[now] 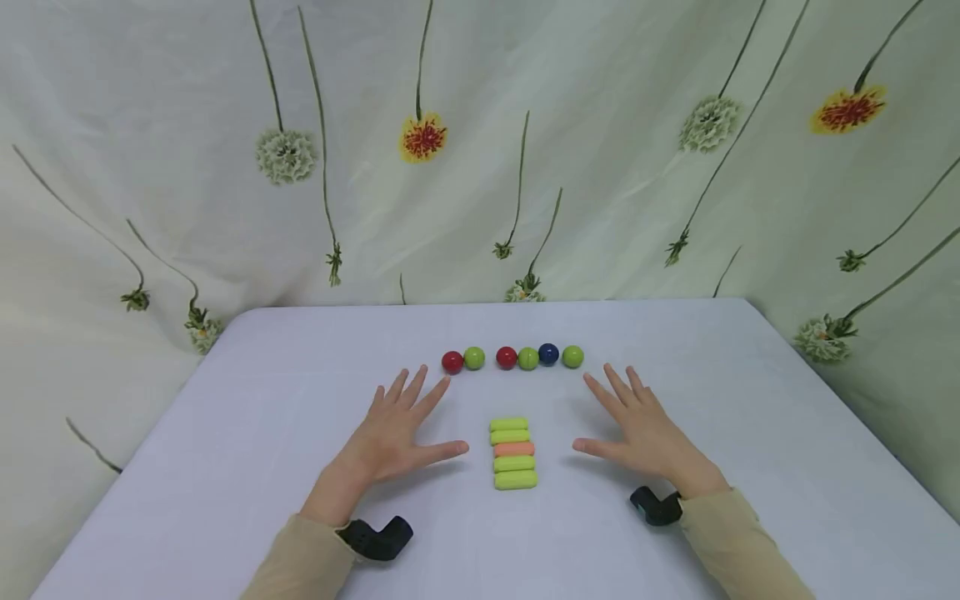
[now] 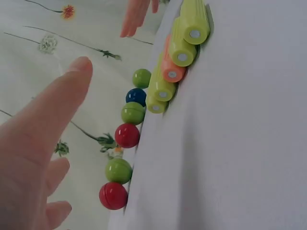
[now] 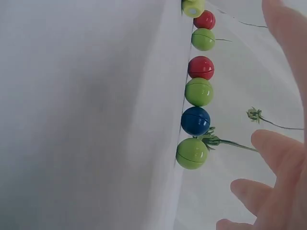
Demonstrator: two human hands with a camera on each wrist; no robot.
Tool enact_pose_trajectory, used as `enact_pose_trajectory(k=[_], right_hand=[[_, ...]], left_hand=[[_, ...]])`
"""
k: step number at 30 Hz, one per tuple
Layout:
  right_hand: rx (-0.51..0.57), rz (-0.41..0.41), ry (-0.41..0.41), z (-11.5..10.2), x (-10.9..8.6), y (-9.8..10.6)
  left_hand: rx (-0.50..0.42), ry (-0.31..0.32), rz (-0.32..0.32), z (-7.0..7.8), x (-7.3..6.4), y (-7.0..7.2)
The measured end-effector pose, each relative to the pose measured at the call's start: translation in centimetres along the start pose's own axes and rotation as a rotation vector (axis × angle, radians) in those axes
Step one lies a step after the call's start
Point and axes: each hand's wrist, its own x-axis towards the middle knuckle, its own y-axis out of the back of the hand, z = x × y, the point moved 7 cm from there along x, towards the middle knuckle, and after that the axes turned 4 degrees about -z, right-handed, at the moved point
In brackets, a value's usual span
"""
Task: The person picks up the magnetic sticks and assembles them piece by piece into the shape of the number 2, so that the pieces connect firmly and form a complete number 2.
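My left hand point(image 1: 392, 435) is spread over the table, left of a stack-like row of short rods, holding nothing. On the other side, my right hand point(image 1: 643, 433) also has its fingers spread and grips nothing. Between the thumbs lie several yellow-green rods point(image 1: 515, 480) side by side, with one orange rod point(image 1: 513, 449) in the middle. In the left wrist view each rod end shows a small silvery disc point(image 2: 194, 34). Beyond the fingertips runs a row of glossy balls: two red balls point(image 1: 506, 357), several green balls point(image 1: 573, 357) and one blue ball point(image 1: 548, 354).
The pale lavender-white table point(image 1: 225, 467) reaches back to a hanging cloth point(image 1: 360, 217) printed with flowers. A black wrist camera point(image 1: 378, 539) sits below the left hand and another black wrist camera point(image 1: 656, 506) below the right. Beige sleeves point(image 1: 738, 542) cover both forearms.
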Motion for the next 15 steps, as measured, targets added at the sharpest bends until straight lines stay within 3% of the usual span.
enact_pose_trajectory(k=[6,11,15], right_hand=[[0.177,-0.009,-0.084,1.2,1.5,-0.5],[0.311,0.006,-0.201,2.3,3.3,-0.7],[0.462,0.031,-0.304,3.0,4.7,-1.1]], left_hand=[[-0.284,-0.079,0.034,1.7,0.8,-0.6],[-0.601,-0.125,-0.005,3.4,2.7,-2.5],[-0.786,-0.089,-0.049,4.0,4.5,-4.0]])
